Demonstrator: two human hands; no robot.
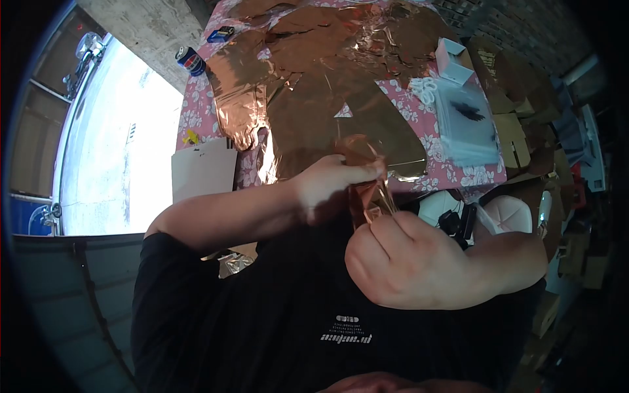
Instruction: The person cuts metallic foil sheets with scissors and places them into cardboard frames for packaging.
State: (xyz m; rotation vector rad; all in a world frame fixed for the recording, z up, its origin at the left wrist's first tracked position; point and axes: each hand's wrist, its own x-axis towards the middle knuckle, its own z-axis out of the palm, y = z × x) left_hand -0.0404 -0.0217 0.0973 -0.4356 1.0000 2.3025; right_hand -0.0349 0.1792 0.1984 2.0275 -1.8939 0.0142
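Across the middle, a table (196, 108) under pink cloth with white flowers. Spread over most of it, copper-coloured film (308, 131), shiny, creased toward the far side, with small gaps letting the cloth show. At right, lying flat, clear plastic bags (468, 141) with a dark patch on top. By the near left corner, a pale board (203, 173). Just beyond the bags, a white box (454, 62). Near the table's front edge, the right hand (406, 262), curled tight around the lower end of a crumpled copper piece (367, 196); just ahead, the left hand (334, 180), pinching the same piece between thumb and fingers. Impossible to tell whether joined to the spread film. Beside the bags, white cord (422, 90) in loops. At the left edge, farther off, a dark blue can (190, 61); beyond it, a small blue packet (221, 35). Close to the board, something yellow (190, 136), too small to make out.
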